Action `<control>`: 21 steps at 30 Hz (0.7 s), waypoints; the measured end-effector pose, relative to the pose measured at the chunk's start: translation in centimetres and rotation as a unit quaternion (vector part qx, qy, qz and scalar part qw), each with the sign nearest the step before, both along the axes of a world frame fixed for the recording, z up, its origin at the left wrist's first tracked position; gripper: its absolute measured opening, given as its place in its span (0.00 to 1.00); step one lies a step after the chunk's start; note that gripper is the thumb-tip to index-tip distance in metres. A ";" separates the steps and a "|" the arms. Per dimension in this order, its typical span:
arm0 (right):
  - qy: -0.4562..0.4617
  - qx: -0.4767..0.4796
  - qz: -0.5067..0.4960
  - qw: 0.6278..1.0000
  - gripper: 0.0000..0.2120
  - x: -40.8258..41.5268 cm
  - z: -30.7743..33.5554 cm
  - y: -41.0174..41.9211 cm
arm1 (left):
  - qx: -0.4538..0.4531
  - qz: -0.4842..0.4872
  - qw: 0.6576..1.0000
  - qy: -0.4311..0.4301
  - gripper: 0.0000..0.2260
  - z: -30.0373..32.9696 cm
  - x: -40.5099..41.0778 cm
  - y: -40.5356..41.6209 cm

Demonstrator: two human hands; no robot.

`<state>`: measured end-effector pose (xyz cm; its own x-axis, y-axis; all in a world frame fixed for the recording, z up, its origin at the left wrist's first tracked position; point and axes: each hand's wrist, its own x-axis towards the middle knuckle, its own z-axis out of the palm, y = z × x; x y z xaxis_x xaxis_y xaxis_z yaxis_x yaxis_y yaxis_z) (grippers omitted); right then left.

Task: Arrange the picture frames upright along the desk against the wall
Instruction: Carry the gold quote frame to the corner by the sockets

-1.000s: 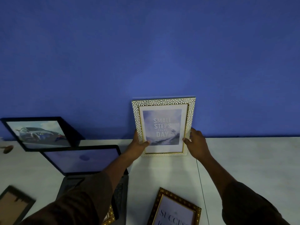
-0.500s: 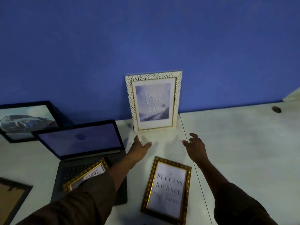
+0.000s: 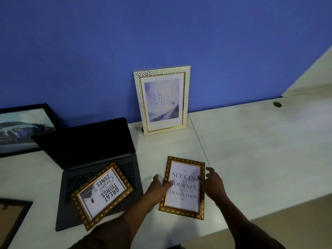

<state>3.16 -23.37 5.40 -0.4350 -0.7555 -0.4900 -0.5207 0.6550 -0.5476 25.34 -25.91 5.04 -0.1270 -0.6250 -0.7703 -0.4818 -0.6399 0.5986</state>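
Note:
A white pebbled frame reading "Small Steps Every Day" [image 3: 162, 100] stands upright against the blue wall. A gold-brown frame reading "Success is a Journey" [image 3: 184, 200] lies flat on the white desk [image 3: 251, 150]. My left hand [image 3: 158, 186] is at its left edge and my right hand [image 3: 212, 181] at its right edge, fingers spread, both touching or just above the frame without gripping it. A second gold frame, "Great Things" [image 3: 102, 194], lies tilted on a laptop keyboard. A black frame with a car picture [image 3: 21, 128] leans against the wall at far left.
An open dark laptop [image 3: 86, 150] sits left of centre. Another dark frame [image 3: 10, 218] lies at the bottom left corner. A cable hole [image 3: 277, 104] is at the desk's back right. The desk's front edge runs diagonally at lower right.
Both hands let go of the white frame, which stays upright at the wall, and drew back to the flat "Success" frame. The view tilted down and back.

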 end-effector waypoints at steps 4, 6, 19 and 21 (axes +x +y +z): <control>-0.016 0.055 -0.016 0.998 0.30 0.2 -1.7 1.9 | 0.009 -0.002 1.000 -0.011 0.39 -0.7 0.2 0.6; -0.019 0.070 -0.014 0.997 0.28 0.3 -2.4 2.2 | 0.020 0.006 1.000 -0.015 0.39 -1.2 0.3 0.7; -0.040 0.089 0.007 0.995 0.16 -2.8 -4.4 -0.4 | 0.068 0.116 0.991 0.023 0.37 -2.0 -2.1 1.4; -0.041 0.092 0.014 0.995 0.17 -3.4 -4.0 -1.1 | 0.057 0.126 0.990 0.015 0.43 -2.7 -2.0 1.7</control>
